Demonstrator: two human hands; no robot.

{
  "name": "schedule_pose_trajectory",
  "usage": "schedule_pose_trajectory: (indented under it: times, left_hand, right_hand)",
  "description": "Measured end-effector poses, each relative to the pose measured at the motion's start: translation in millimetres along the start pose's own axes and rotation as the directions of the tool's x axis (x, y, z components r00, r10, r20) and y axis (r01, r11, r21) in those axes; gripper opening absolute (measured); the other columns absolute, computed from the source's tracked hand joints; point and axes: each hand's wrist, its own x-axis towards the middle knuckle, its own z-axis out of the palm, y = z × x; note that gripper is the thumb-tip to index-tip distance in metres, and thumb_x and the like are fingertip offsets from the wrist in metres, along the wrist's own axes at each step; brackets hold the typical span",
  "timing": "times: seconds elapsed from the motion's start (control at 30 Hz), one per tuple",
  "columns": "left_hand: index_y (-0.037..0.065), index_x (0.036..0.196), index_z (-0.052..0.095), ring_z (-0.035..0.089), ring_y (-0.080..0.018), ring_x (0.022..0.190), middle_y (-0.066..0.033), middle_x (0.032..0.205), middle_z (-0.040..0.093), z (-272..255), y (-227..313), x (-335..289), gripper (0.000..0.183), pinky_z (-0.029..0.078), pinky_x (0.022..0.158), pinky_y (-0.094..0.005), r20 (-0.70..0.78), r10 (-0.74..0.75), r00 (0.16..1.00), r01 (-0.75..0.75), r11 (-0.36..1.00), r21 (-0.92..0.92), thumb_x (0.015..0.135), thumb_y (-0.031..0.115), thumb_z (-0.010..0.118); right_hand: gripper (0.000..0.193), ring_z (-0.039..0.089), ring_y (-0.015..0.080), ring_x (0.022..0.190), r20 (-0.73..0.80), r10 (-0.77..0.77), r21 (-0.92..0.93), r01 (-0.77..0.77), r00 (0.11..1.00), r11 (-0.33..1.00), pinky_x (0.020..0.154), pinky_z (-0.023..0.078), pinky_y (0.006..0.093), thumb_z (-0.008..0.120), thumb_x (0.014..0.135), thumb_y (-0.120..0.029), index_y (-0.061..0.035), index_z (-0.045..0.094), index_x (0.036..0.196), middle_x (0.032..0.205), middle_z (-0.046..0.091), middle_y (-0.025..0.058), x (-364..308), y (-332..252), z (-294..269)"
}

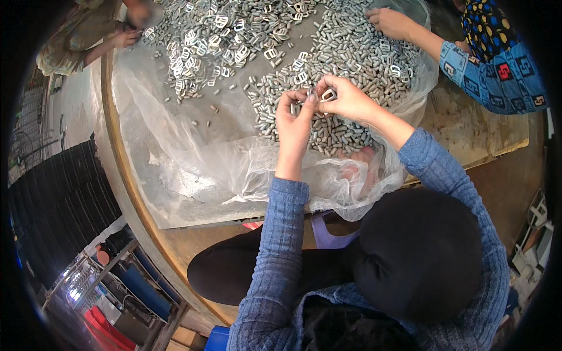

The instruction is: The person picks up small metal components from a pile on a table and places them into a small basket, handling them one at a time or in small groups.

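Note:
Above a heap of small grey metal cylinders [345,131], my two hands meet with their fingertips close together. My right hand [349,104] pinches a silver metal buckle [329,95], a flat frame with an opening. Thumb and fingers of my left hand [294,120] are pressed together right beside the buckle, on a small grey metal piece mostly covered by the fingertips. Just beyond my hands, a few loose buckles [301,77] lie on the cylinders.
Clear plastic sheeting [199,155] lies under and around the heap. A larger pile of buckles and cylinders [202,52] spreads at the far left. One person's hand [389,23] reaches in at the far right, another's hand [126,38] at the far left. A rack [126,281] stands lower left.

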Motion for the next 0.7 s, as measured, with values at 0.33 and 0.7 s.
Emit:
schedule_pose_trajectory:
  times: [0.33,0.7]
  left_hand:
    - [0.009,0.101,0.051,0.037,-0.0079,0.06,0.0007,0.072,0.044,-45,-17,24,0.017,0.036,0.055,-0.0219,0.222,-0.266,0.938,0.311,0.364,-0.878,0.087,0.016,0.056]
    - [0.008,0.086,0.057,0.045,-0.0055,0.06,0.0037,0.069,0.05,-20,27,82,0.007,0.039,0.054,-0.0207,-0.031,-0.215,0.976,0.193,0.926,-0.326,0.087,0.014,0.059]
  right_hand:
    - [0.023,0.059,0.022,0.091,-0.096,-0.245,-0.236,0.217,0.965,0.947,0.081,0.049,0.0341,0.056,0.081,-0.011,-0.0031,0.058,0.102,0.1,0.056,0.0101,72,14,-40]
    - [0.011,0.06,0.0251,0.082,-0.106,-0.468,-0.566,0.334,0.878,0.754,0.07,0.05,0.0337,0.06,0.076,-0.011,-0.0069,0.056,0.085,0.095,0.058,0.0063,74,24,-37]
